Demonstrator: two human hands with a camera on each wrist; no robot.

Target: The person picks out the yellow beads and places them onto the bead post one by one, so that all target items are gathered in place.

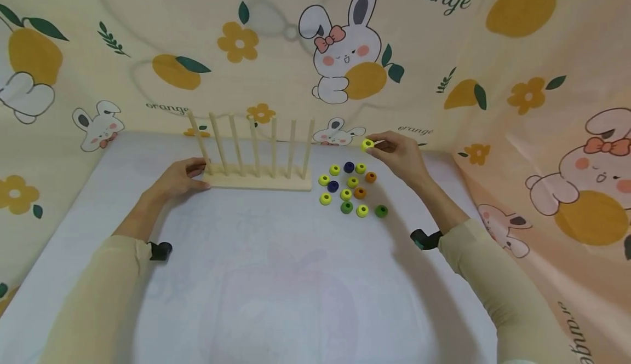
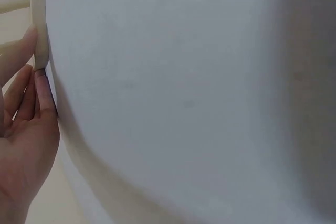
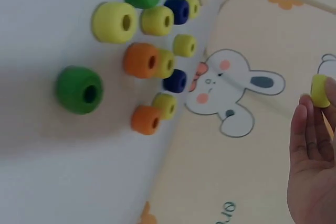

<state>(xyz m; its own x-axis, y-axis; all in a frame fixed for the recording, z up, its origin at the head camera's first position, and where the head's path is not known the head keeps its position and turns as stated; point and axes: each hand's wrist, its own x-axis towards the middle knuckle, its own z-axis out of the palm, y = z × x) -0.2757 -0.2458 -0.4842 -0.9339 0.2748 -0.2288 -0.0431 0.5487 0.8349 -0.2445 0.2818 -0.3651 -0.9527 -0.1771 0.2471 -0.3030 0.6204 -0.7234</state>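
Note:
A yellow bead [image 1: 367, 144] with a hole through it is pinched between the thumb and fingers of my right hand [image 1: 401, 157], raised above the back of the table. The right wrist view shows the same yellow bead [image 3: 319, 92] at the fingertips. My left hand [image 1: 178, 180] holds the left end of a wooden peg rack [image 1: 261, 182], whose several upright pegs carry nothing. In the left wrist view, the thumb lies along the rack's base [image 2: 40, 35] and fingers touch its end. Loose beads lie right of the rack: yellow, green [image 3: 79, 90], orange [image 3: 140, 60] and dark blue [image 1: 333, 186].
The white tabletop [image 1: 276, 276] stretches in front of the rack and beads. A patterned cloth [image 1: 276, 41] with rabbits and oranges hangs behind the table and along its right side. Both wrists wear a black camera mount [image 1: 160, 251].

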